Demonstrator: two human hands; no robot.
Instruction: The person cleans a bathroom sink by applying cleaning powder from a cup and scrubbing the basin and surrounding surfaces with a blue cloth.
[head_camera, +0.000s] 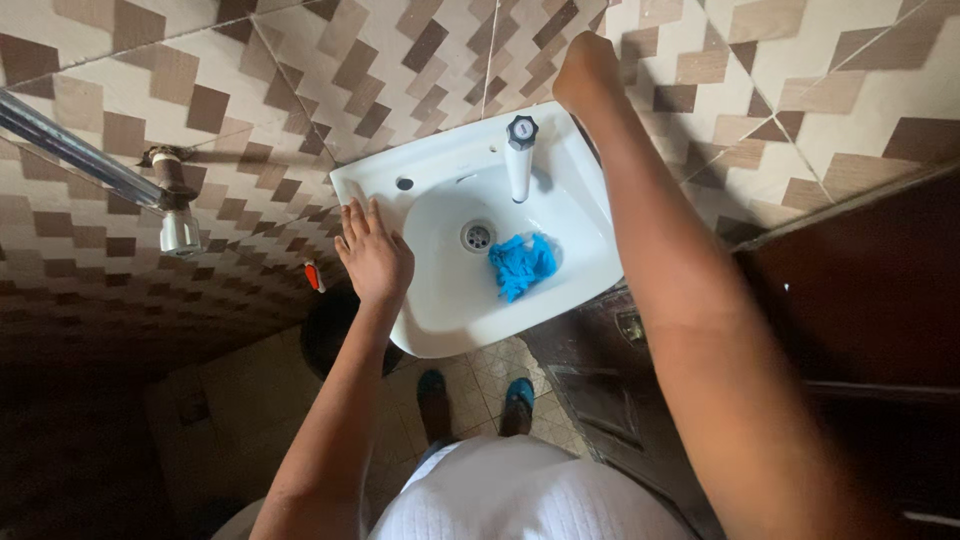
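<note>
Steadiness comes from the left hand (374, 258) lying flat and open on the rim of the white basin (440, 320), while the right hand (588, 68), fingers hidden, reaches behind it, away from the blue cloth (522, 264) bunched beside the drain (478, 236)

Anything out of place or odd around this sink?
A crumpled blue cloth lies in the white ceramic basin, beside the metal drain, not covering it. The left hand rests flat on the rim; the right hand is behind the basin against the wall.
</note>
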